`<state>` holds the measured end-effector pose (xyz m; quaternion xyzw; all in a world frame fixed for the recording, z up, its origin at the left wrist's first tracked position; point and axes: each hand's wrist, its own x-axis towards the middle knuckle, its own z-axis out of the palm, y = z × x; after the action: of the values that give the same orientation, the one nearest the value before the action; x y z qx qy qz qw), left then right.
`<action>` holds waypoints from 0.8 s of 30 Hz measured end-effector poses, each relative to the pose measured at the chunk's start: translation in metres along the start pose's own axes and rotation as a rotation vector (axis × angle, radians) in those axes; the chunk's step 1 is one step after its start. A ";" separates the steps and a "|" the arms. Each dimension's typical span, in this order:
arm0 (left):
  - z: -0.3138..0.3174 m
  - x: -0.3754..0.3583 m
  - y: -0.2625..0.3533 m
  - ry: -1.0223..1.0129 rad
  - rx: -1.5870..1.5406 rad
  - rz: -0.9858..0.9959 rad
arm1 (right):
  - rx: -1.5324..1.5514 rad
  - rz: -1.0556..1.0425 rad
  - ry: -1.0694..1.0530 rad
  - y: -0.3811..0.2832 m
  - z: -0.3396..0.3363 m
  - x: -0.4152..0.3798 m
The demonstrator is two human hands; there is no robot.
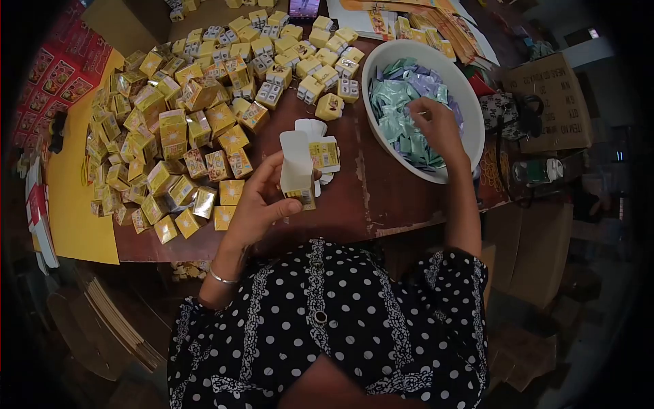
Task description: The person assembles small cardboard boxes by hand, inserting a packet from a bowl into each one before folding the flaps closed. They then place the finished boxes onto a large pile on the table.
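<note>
My left hand [262, 201] grips a small yellow carton [300, 196], held upright above the table with its white top flap raised. Behind it lie several flattened cartons [325, 154], yellow and white, partly covered by the one I hold. My right hand [436, 126] reaches into a white round tub [470, 109] of small green and purple sachets [398, 99]. Its thumb and fingers are drawn together just over the sachets; what they pinch, if anything, is too small to make out.
A heap of closed yellow boxes [174, 129] covers the table's left side. Small yellow-and-white blocks [310, 65] spread behind it. A cardboard carton [548, 102] and a patterned bag [501, 112] are right of the tub. The table's front edge [409, 228] runs close to my body.
</note>
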<state>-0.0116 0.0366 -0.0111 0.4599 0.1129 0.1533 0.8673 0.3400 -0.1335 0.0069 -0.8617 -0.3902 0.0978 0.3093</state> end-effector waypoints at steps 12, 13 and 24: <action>0.005 0.001 0.002 0.061 -0.038 -0.019 | -0.130 -0.235 -0.344 -0.017 0.019 0.008; 0.006 0.002 0.001 0.076 -0.018 0.004 | -0.080 -0.238 -0.347 -0.016 0.019 0.009; 0.011 0.008 0.002 0.154 0.146 0.101 | 0.337 -0.055 -0.089 -0.046 -0.023 -0.009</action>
<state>-0.0005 0.0324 -0.0043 0.5136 0.1670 0.2230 0.8115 0.3150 -0.1274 0.0529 -0.7815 -0.4051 0.1915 0.4342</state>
